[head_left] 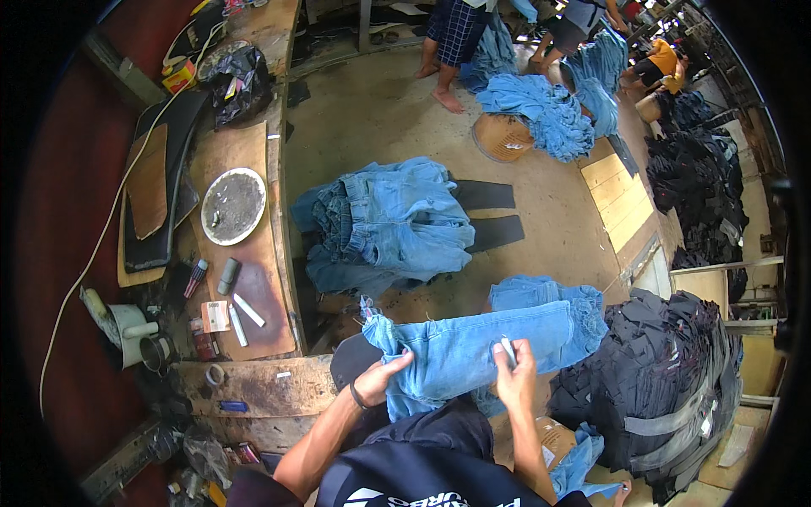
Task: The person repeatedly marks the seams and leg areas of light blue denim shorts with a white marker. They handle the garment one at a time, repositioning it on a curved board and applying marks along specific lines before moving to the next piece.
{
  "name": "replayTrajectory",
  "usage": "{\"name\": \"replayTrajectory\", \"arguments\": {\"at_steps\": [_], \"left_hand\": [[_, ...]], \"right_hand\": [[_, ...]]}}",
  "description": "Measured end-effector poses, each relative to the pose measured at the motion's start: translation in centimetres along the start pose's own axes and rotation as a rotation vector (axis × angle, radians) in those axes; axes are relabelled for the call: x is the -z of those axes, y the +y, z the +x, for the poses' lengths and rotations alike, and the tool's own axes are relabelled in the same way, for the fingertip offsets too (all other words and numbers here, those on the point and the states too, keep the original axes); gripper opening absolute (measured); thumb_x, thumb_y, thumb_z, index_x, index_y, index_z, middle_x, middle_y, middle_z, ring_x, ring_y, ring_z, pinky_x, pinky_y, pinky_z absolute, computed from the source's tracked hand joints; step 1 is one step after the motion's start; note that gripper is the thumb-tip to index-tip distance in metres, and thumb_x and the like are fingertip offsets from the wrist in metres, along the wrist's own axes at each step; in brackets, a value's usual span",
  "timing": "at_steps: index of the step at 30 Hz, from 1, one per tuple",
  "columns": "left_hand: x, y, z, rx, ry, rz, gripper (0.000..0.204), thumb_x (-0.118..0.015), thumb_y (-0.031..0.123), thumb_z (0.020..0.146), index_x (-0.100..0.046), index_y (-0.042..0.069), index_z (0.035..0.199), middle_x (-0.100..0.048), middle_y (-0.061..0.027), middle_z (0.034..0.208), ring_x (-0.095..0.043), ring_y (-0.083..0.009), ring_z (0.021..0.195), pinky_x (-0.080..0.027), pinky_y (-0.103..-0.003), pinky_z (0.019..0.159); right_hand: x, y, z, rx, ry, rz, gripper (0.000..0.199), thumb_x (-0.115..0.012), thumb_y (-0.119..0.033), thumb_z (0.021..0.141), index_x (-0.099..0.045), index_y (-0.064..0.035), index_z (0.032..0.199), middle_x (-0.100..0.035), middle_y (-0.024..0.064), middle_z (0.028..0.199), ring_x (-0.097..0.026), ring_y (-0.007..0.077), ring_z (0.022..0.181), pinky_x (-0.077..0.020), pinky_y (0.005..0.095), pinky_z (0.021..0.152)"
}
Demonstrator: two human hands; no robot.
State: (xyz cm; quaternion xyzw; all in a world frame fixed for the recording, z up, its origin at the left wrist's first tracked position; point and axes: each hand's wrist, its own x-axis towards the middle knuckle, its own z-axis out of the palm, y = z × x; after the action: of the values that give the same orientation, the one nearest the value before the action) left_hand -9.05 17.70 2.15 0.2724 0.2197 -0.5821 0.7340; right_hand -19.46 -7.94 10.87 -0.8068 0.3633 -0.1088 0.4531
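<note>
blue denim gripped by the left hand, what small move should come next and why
Perhaps use the left hand to ease the blue denim leftward at its bunched end: the cloth is gathered there, while it lies flatter near the right hand, which holds a small pale tool over it. Whether the tool touches the cloth is unclear.
</note>
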Motion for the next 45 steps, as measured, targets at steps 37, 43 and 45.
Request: {"name": "replayTrajectory", "arguments": {"at_steps": [37,43,45], "left_hand": [[-3.4,1.6,-4.1,0.136,-0.051,0.212,0.05,-0.075,0.009,0.098,-0.058,-0.003,0.143,-0.07,-0.0133,0.136,-0.067,-0.0256,0.125,-0.051,-0.042,0.113],[-1.7,1.6,-4.7,0.127,-0.275,0.19,0.06,-0.073,0.02,0.101,-0.052,-0.004,0.151,-0.062,-0.0145,0.148,-0.059,-0.0261,0.136,-0.042,-0.042,0.12],[-1.5,1.4,-4.9,0.139,-0.244,0.194,0.062,-0.074,0.022,0.101,-0.051,-0.004,0.152,-0.062,-0.0149,0.149,-0.059,-0.0268,0.137,-0.042,-0.042,0.121]], "right_hand": [[-1.3,-8.6,-5.2,0.174,-0.172,-0.243,0.031,-0.063,-0.01,0.104,-0.066,0.0027,0.133,-0.076,0.0259,0.109,-0.075,0.0442,0.094,-0.0615,0.0465,0.083],[-1.7,-12.1,-7.4,0.201,-0.173,-0.393,0.025,-0.071,-0.008,0.097,-0.073,-0.0013,0.121,-0.077,0.0193,0.097,-0.076,0.0356,0.079,-0.0607,0.0412,0.068],[-2.0,-12.5,-7.6,0.231,-0.271,-0.364,0.025,-0.073,-0.007,0.094,-0.074,-0.0019,0.118,-0.075,0.018,0.089,-0.073,0.0355,0.071,-0.0586,0.0426,0.064]]}}
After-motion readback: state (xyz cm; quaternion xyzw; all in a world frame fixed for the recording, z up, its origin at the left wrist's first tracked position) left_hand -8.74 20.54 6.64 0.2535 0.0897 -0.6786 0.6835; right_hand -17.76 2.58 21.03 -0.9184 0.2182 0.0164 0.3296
